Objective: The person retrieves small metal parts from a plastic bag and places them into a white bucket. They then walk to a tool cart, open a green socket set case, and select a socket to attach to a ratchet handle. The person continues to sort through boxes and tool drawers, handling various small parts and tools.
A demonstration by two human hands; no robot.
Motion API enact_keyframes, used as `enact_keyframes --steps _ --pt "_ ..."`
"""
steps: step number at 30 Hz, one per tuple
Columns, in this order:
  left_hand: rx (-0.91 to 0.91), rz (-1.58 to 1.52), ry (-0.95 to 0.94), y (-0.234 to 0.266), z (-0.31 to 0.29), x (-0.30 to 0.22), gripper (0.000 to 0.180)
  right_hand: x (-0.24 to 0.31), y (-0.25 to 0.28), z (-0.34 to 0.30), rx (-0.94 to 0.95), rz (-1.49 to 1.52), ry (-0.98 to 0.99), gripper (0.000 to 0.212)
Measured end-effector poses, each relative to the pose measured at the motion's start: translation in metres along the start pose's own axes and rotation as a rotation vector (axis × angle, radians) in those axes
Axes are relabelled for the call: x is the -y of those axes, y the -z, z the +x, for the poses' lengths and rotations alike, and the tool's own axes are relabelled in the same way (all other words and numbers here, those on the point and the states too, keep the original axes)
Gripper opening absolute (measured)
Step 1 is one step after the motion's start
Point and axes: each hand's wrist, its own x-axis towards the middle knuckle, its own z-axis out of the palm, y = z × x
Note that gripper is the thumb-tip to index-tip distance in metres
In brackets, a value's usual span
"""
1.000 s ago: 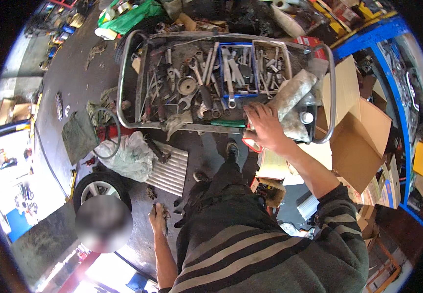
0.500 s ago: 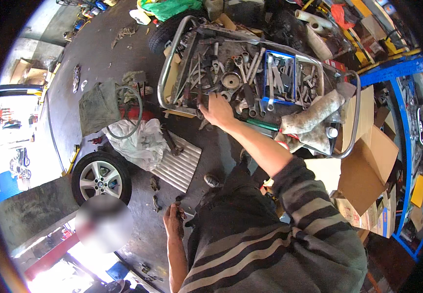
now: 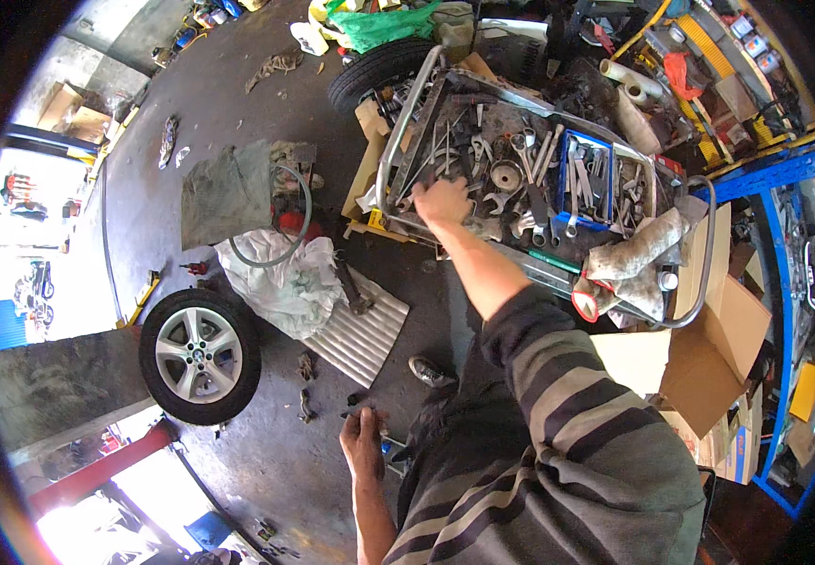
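Note:
My right hand (image 3: pixel 442 201) reaches over the near left corner of a metal-framed tool cart (image 3: pixel 384 179). Its fingers point down among long dark tools, and their tips are hidden, so a grip cannot be made out. Beside it lie combination wrenches (image 3: pixel 522 155), a round metal part (image 3: pixel 506 176) and a blue tray (image 3: pixel 612 151) of wrenches. Low in front of my body, my left hand (image 3: pixel 363 441) is closed, with a small dark piece (image 3: pixel 353 400) at its fingertips. A shiny metal piece (image 3: pixel 390 448) shows beside that hand; whether the hand holds it is unclear.
On the floor to the left lies a wheel with a silver rim (image 3: pixel 200 356). Near it are white plastic sheeting (image 3: pixel 285 287), a ribbed pale panel (image 3: pixel 360 330) and a grey hose loop (image 3: pixel 306 212). Cardboard boxes (image 3: pixel 713 348) and a blue rack (image 3: pixel 784 282) stand at right.
The view has shifted, so the cart and wheel sit further right or lower. My right hand has moved further in over the cart's tools. My left hand stays low and closed.

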Motion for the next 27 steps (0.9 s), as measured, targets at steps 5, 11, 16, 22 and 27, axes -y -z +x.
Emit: enact_keyframes --steps 5,11,16,22,27 --pt "0.113 -0.137 -0.045 -0.001 0.02 -0.025 0.036 -0.066 0.082 -0.091 0.288 0.49 0.16 0.044" --pt "0.221 -0.205 -0.121 -0.016 0.039 -0.069 0.037 -0.124 0.185 -0.263 0.43 0.433 0.582 0.034" --pt "0.289 -0.496 -0.065 -0.016 0.029 -0.08 0.034 -0.106 0.217 -0.292 0.371 0.332 0.908 0.035" --pt "0.402 -0.673 -0.021 -0.004 0.005 -0.069 0.032 -0.095 0.231 -0.291 0.411 0.265 1.06 0.04" --pt "0.434 -0.827 -0.047 0.005 -0.006 -0.058 0.034 -0.081 0.236 -0.289 0.444 0.256 1.163 0.038"
